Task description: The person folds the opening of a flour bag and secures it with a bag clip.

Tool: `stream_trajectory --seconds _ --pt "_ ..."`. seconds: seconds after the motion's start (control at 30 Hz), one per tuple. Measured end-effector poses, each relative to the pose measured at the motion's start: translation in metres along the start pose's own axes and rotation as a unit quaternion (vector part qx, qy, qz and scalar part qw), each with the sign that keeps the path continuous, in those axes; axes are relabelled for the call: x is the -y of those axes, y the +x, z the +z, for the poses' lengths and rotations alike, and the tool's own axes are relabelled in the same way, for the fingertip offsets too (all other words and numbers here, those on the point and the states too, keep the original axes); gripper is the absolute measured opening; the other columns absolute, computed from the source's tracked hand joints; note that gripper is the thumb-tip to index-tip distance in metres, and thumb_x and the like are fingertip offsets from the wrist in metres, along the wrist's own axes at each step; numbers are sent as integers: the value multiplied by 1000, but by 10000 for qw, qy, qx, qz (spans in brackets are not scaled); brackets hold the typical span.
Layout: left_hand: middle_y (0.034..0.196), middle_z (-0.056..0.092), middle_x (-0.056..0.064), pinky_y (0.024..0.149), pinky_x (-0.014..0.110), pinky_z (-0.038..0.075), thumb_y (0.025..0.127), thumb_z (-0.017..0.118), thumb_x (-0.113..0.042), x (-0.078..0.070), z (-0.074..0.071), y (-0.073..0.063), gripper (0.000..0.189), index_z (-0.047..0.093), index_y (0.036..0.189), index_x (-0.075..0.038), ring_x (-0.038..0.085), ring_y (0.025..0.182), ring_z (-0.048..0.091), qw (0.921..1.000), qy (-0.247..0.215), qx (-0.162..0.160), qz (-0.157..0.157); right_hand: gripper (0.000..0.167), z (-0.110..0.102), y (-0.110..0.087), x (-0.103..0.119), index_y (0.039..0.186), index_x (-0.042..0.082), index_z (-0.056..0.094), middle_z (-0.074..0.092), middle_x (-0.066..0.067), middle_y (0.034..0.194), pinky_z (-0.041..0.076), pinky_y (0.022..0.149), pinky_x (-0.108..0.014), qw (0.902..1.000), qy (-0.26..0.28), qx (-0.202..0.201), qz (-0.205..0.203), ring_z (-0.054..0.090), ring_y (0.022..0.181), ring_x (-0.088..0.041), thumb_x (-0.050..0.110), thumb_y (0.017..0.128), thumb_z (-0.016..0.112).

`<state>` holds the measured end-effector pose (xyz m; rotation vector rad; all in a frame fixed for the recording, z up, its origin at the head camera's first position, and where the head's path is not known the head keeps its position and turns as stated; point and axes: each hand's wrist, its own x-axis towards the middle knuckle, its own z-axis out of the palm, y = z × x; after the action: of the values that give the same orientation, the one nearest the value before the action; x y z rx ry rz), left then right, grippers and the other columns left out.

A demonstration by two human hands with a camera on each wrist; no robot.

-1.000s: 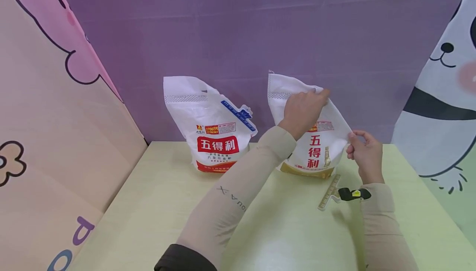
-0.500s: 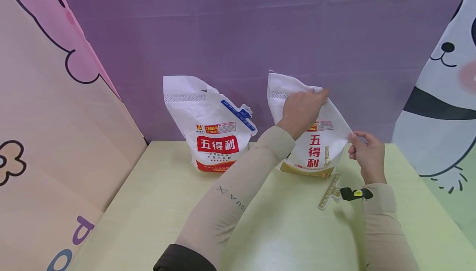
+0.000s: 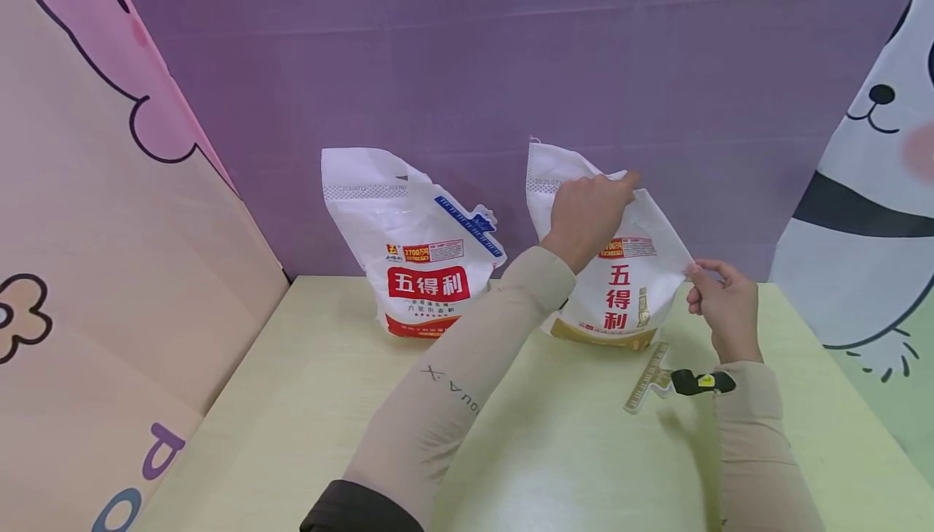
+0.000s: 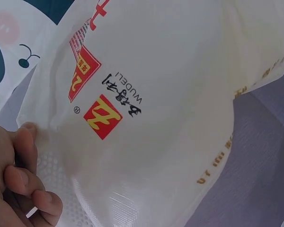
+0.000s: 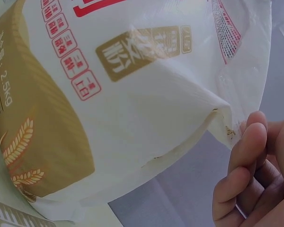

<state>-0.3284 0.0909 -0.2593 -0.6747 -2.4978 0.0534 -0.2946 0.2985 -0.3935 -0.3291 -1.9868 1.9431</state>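
A white flour bag with red lettering and a gold base [image 3: 660, 232] stands at the back of the table. My left hand [image 3: 591, 212] grips its folded top edge, and in the left wrist view the curled fingers [image 4: 26, 182] lie beside the bag's upper edge. On the bag's right side my right hand [image 3: 724, 305] pinches a corner of the plastic between thumb and fingers, drawing it out to a point. In the right wrist view that corner meets the fingertips [image 5: 248, 142]. A gold-and-clear sealing clip [image 3: 644, 382] lies on the table in front of the bag.
To the left stands a second white flour bag [image 3: 379, 228] with a red label, its folded corner closed by a blue sealing clip [image 3: 470, 225]. A purple cloth [image 3: 467, 70] hangs behind the pale table [image 3: 306, 402], with printed cartoon panels on both sides.
My left hand has shifted slightly left along the bag's top. My right hand has moved a little to the right, still pinching the corner. The clips and the other bag stay put.
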Motion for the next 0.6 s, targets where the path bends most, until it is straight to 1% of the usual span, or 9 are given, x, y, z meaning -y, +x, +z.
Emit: stream_trajectory --seconds 0.17,0.43,0.6 --pt "89 70 -7 55 26 47 98 48 -34 -1 1 0 24 54 122 -32 11 68 61 10000 -58 -16 -8 18 -1 -1 1 102 14 60 58 5 55 46 42 -18 9998 165 95 -3 53 44 -5 24 89 66" --pt "90 70 -8 55 25 46 98 48 -34 -2 0 1 24 55 121 -33 10 69 60 9999 -126 4 -31 17 -5 -2 0 101 14 61 60 7 56 46 43 -17 9999 81 108 -108 53 45 -5 24 88 66" --pt "89 70 -9 55 26 46 99 47 -34 -2 2 1 23 54 121 -33 10 67 59 9999 -135 -16 -58 17 -8 -1 -4 100 15 61 61 7 56 47 44 -17 9995 75 225 -190 55 46 -5 25 88 67"
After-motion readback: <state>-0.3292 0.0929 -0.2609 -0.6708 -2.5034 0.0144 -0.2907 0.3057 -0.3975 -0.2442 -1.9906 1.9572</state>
